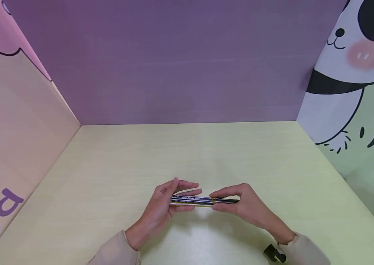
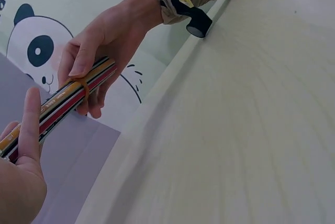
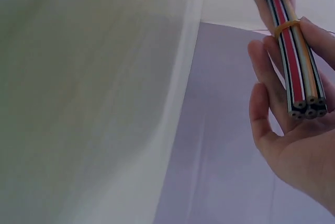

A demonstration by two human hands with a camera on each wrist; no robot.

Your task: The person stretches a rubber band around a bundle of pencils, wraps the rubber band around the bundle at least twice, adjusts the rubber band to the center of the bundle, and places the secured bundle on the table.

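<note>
A bundle of striped pencils (image 1: 191,200) lies level between my two hands, above the table. One yellowish rubber band (image 2: 84,89) circles the bundle, nearer its right end. My left hand (image 1: 160,206) holds the left end, with its thumb on the near side in the left wrist view. At the band, my right hand (image 1: 249,208) pinches the bundle (image 3: 297,67) between thumb and fingertips. Flat unsharpened ends with dark cores face the right wrist camera. Red, orange and black-and-white stripes show along the pencils.
The pale wooden table (image 1: 187,158) meets a purple panel (image 1: 187,66) at the back. Side panels stand left and right, the right one bearing a panda drawing (image 1: 335,110). A small black device (image 1: 274,253) sits at the right wrist.
</note>
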